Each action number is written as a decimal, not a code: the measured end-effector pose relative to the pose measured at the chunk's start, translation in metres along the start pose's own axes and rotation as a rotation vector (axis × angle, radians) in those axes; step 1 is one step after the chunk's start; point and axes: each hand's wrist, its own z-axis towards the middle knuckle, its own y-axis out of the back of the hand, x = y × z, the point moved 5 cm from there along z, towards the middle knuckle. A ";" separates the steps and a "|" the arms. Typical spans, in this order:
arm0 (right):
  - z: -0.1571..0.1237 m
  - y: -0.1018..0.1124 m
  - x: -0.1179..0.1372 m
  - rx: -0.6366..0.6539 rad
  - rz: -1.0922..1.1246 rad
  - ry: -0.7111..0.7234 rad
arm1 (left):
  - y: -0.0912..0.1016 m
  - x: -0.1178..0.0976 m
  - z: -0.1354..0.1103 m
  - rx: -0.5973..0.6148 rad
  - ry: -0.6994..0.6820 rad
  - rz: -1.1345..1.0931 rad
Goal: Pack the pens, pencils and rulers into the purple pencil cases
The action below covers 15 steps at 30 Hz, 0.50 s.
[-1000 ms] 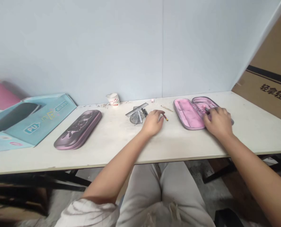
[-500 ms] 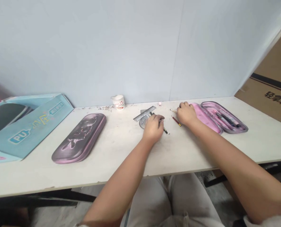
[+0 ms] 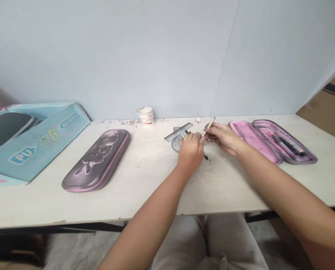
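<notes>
Pencil [image 3: 210,125] pinched between right fingers [image 3: 213,131]

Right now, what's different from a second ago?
The right hand came away from the open pencil case, picked up the pale pencil and brought it left to the left hand. The closed pencil case and the paper cup stayed put.

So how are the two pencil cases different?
The left pencil case is closed; the right pencil case lies open. The left case looks dark outside; the right case shows pink inside. Pens show inside the right case; the left case hides its inside. Both lie on the table.
</notes>
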 end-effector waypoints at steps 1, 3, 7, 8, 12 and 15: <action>-0.003 0.003 0.000 -0.008 0.004 0.005 | 0.000 0.000 0.000 0.003 -0.007 0.011; -0.009 0.014 0.006 -0.045 -0.035 0.074 | 0.001 0.001 -0.001 0.011 -0.015 0.016; -0.032 0.031 0.027 -0.003 -0.516 0.332 | -0.001 -0.004 -0.007 0.069 -0.090 -0.002; -0.038 0.033 0.029 0.039 -0.684 0.396 | -0.002 -0.007 -0.009 0.088 -0.117 -0.020; -0.050 0.047 0.028 0.029 -1.149 0.618 | -0.004 -0.012 -0.001 0.183 -0.175 -0.075; -0.047 0.066 0.025 -0.204 -1.338 0.656 | -0.001 0.002 0.030 0.167 -0.073 0.013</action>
